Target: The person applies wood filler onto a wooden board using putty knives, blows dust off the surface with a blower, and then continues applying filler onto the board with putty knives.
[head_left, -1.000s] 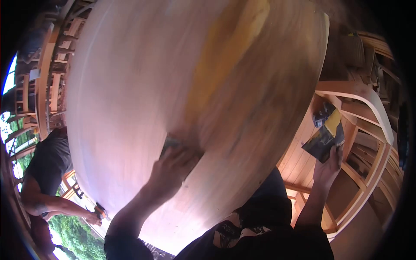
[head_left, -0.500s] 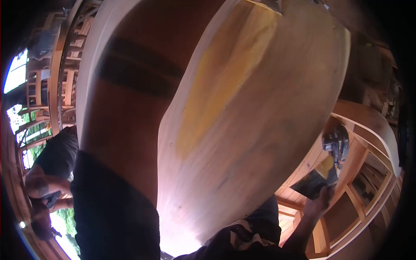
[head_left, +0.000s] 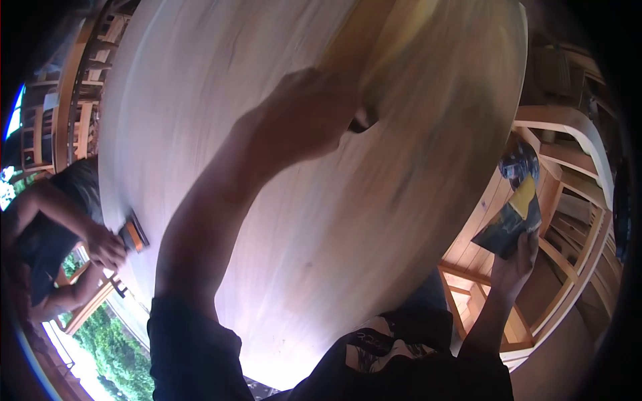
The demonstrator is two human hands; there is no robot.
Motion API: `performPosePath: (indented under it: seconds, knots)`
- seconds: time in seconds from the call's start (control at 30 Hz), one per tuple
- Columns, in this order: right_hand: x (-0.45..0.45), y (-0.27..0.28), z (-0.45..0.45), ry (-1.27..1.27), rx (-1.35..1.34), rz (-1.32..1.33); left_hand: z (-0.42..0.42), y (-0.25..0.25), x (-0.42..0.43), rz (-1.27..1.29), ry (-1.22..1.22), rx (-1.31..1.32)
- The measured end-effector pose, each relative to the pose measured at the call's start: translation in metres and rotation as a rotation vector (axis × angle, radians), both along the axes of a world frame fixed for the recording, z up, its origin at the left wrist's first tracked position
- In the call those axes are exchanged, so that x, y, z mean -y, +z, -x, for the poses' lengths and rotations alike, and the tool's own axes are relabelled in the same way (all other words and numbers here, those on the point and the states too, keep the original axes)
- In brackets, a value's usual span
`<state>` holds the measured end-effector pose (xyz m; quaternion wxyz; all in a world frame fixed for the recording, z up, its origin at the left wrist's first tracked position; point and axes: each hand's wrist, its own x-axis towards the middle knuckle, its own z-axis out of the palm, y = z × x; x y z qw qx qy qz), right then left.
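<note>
My left hand reaches over a broad, curved wooden surface, fingers closed around a dark tool that shows only in part beneath them. A yellow patch lies on the wood just beyond that hand. At the right, my right hand grips a dark flat plate by its lower edge. Yellow paste sits on the plate's upper corner. The plate is held off the curved surface, to its right.
On the left, a co-worker's hand is beside a black and orange tool on the surface's edge. A wooden frame stands at the right, with a dark, shiny object behind the plate. Wooden racks line the far left.
My left hand swept up to the far part of the surface, then came back nearer, over the wood. The co-worker's hand has moved up along the left edge. My right hand still holds the plate.
</note>
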<state>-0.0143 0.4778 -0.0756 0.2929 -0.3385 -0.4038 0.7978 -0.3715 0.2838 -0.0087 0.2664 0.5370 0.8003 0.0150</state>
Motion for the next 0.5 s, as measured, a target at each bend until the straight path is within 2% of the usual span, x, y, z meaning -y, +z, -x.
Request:
performPosePath:
  seconds: [0.1, 0.2, 0.3, 0.4, 0.43, 0.47, 0.5]
  knots:
    - [0.03, -0.005, -0.015, -0.003, -0.017, 0.003, -0.052, -0.007, 0.069, -0.144, 0.048, -0.04]
    - [0.056, -0.008, -0.032, 0.029, -0.011, 0.02, -0.112, -0.003, 0.128, -0.185, 0.227, -0.006]
    - [0.073, -0.004, -0.047, -0.02, 0.08, 0.034, -0.155, 0.007, 0.177, -0.055, 0.215, 0.001]
    - [0.077, -0.001, -0.063, -0.034, 0.094, 0.087, -0.147, 0.032, 0.179, 0.135, 0.04, 0.128]
    - [0.077, -0.003, -0.068, -0.055, 0.151, 0.088, -0.129, 0.039, 0.171, 0.282, 0.04, 0.213]
    - [0.076, -0.004, -0.07, -0.044, 0.121, 0.1, -0.11, 0.037, 0.152, 0.278, 0.021, 0.159]
    - [0.075, -0.006, -0.07, -0.037, 0.091, 0.11, -0.088, 0.04, 0.118, 0.158, -0.035, 0.071]
